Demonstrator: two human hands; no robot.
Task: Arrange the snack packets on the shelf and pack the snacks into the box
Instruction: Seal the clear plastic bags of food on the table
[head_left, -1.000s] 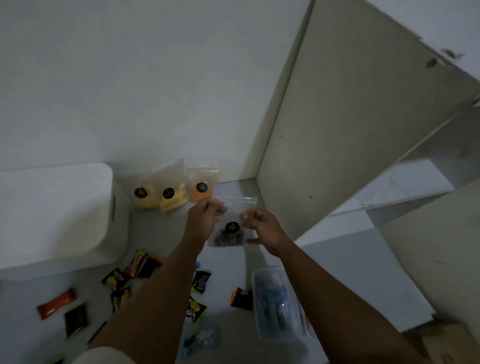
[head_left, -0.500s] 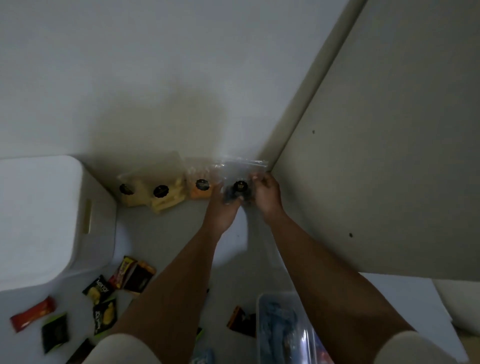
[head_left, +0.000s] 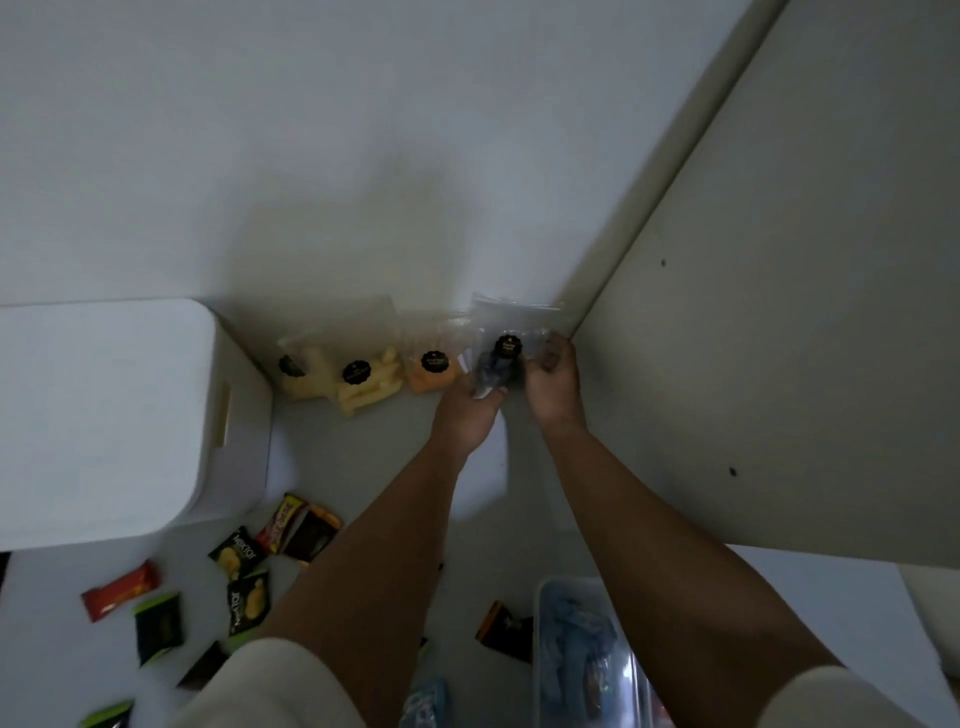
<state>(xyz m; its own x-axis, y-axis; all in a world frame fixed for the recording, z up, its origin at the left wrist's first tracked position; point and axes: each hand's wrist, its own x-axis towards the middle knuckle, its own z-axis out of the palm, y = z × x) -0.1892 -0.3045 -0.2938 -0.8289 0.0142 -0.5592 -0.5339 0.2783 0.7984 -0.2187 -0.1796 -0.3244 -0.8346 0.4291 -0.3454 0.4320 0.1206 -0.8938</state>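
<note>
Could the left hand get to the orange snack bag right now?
Probably not until it lets go: the left hand is holding the dark snack bag. The orange snack bag stands just left of it against the wall, with nothing between them.

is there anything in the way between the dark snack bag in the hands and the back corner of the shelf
Nothing visible blocks it. Both hands, left hand and right hand, hold the dark snack bag already upright at the back wall, in the corner gap between the orange bag and the side panel.
</note>
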